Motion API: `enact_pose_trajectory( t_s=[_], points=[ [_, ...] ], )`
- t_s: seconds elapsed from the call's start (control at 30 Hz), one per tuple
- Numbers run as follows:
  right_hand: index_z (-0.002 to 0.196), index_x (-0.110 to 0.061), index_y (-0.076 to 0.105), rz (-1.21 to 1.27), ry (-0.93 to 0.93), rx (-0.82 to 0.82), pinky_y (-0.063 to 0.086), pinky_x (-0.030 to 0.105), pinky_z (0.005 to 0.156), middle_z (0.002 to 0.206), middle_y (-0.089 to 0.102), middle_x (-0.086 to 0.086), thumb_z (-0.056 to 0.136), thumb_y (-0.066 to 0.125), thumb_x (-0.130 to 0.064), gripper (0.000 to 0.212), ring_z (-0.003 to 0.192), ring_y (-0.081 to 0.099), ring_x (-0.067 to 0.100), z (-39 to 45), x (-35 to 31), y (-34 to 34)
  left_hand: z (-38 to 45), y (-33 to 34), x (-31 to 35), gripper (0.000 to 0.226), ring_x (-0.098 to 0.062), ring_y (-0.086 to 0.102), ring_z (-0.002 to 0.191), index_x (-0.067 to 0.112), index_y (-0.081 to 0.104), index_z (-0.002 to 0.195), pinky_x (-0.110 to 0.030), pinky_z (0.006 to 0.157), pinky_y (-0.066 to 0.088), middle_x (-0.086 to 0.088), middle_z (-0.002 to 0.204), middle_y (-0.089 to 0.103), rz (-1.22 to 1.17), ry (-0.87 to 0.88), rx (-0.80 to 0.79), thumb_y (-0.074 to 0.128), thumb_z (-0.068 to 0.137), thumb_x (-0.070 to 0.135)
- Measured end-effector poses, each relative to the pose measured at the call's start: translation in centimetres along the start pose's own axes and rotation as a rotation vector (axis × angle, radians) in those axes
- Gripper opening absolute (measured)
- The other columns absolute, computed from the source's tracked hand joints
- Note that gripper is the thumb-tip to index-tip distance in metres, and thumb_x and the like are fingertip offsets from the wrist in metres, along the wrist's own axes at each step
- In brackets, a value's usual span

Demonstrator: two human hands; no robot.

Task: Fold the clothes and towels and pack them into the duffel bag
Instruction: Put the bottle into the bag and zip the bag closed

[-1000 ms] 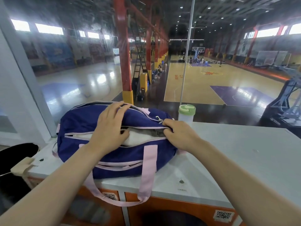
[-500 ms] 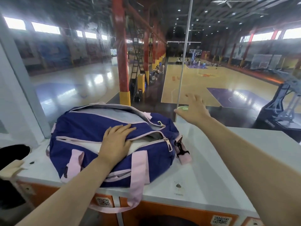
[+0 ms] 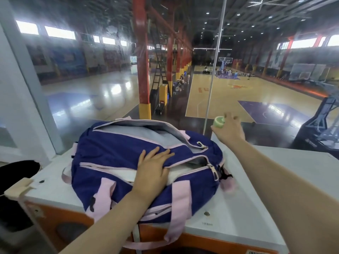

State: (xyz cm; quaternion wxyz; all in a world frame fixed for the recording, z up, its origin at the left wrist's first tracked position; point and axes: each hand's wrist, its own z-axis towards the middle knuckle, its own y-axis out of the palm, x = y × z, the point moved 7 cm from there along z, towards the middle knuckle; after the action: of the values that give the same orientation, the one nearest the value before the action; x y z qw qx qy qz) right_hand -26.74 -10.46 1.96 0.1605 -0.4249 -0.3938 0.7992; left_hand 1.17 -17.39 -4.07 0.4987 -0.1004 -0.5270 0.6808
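The left hand (image 3: pixel 153 171) presses flat, fingers straight, on the duffel bag (image 3: pixel 128 162) across its gaping zip; the right hand (image 3: pixel 228 130) clamps a green-lidded bottle (image 3: pixel 218 122) beyond the bag's far end; a loose lid could wet the white fabric (image 3: pixel 124 176) beneath the left palm.

What we are failing to make out

The right hand (image 3: pixel 229 132) is blurring and covering the green-lidded bottle (image 3: pixel 218 122) below its cap; the left hand (image 3: pixel 153 170) is hiding part of the duffel bag (image 3: pixel 113 154) opening, so we are seeing only pale cloth inside; the surface (image 3: pixel 244 213) is running off the right edge.
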Motion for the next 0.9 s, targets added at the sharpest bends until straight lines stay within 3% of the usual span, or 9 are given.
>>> enact_pose_trajectory(
  t_s=[0.2,0.37,0.47,0.6,0.67,0.77,0.83,0.9],
  points=[
    [0.144,-0.018,0.03,0.13,-0.087,0.229,0.044,0.044,0.093,0.138,0.037,0.014,0.085,0.063,-0.043,0.071,0.119,0.048,0.037,-1.8,-0.5,-9.1,-1.3,3.6,8.9,0.055,-0.015,0.021,0.145,0.037,0.045,0.141,-0.044,0.12,0.001,0.015,0.15,0.041,-0.038,0.081,-0.066,0.035,0.087,0.031],
    [0.14,-0.018,0.038,0.239,-0.176,0.212,0.036,0.029,0.086,0.133,0.04,0.008,0.084,0.064,-0.045,0.068,0.108,0.05,0.025,-4.0,-2.2,-13.2,-2.0,6.0,16.0,0.048,-0.022,0.023,0.145,0.031,0.048,0.14,-0.049,0.118,-0.001,0.009,0.149,0.044,-0.105,0.119,-0.09,0.046,0.093,0.025],
    [0.135,-0.02,0.042,0.267,-0.204,0.181,0.036,0.028,0.083,0.125,0.043,0.002,0.082,0.066,-0.047,0.064,0.1,0.047,0.018,-5.5,-3.1,-14.6,-2.0,6.7,18.8,0.046,-0.021,0.017,0.147,0.029,0.043,0.143,-0.048,0.118,-0.004,0.009,0.152,0.038,-0.107,0.125,-0.137,0.044,0.097,0.026],
    [0.129,-0.025,0.045,0.304,-0.278,0.08,0.044,0.021,0.076,0.121,0.046,0.0,0.079,0.069,-0.048,0.06,0.1,0.053,0.016,-7.4,-3.2,-14.9,-1.8,6.8,19.1,0.047,-0.018,0.019,0.146,0.03,0.041,0.143,-0.045,0.119,0.001,0.01,0.153,0.036,-0.11,0.148,-0.165,0.045,0.097,0.025],
    [0.126,-0.028,0.046,0.288,-0.313,0.044,0.037,0.007,0.065,0.12,0.047,-0.002,0.081,0.068,-0.047,0.054,0.098,0.052,0.012,-8.4,-2.7,-15.0,-1.6,5.9,18.3,0.046,-0.018,0.032,0.14,0.025,0.048,0.139,-0.041,0.119,0.014,0.006,0.147,0.045,-0.177,0.166,-0.115,0.05,0.093,0.02],
    [0.126,-0.027,0.046,0.265,-0.363,0.02,0.034,0.007,0.07,0.12,0.046,-0.002,0.08,0.069,-0.046,0.055,0.1,0.049,0.011,-9.4,-1.9,-15.4,-0.6,4.1,17.4,0.045,-0.02,0.048,0.124,0.02,0.054,0.132,-0.036,0.108,0.035,0.002,0.134,0.057,-0.23,0.167,-0.073,0.054,0.088,0.013],
    [0.124,-0.026,0.044,0.275,-0.385,0.007,0.036,0.012,0.072,0.118,0.047,-0.002,0.078,0.07,-0.048,0.057,0.1,0.05,0.011,-9.5,-1.5,-15.6,0.1,3.1,16.7,0.045,-0.018,0.047,0.123,0.024,0.053,0.131,-0.035,0.108,0.033,0.005,0.132,0.057,-0.135,0.178,-0.055,0.053,0.087,0.016],
    [0.122,-0.027,0.042,0.283,-0.381,-0.024,0.038,0.013,0.07,0.114,0.05,-0.004,0.079,0.071,-0.047,0.056,0.096,0.053,0.007,-9.5,-1.3,-15.5,0.7,2.1,15.6,0.048,-0.016,0.041,0.129,0.029,0.05,0.132,-0.037,0.114,0.019,0.009,0.135,0.053,-0.002,0.188,-0.003,0.053,0.086,0.018]
  ],
)
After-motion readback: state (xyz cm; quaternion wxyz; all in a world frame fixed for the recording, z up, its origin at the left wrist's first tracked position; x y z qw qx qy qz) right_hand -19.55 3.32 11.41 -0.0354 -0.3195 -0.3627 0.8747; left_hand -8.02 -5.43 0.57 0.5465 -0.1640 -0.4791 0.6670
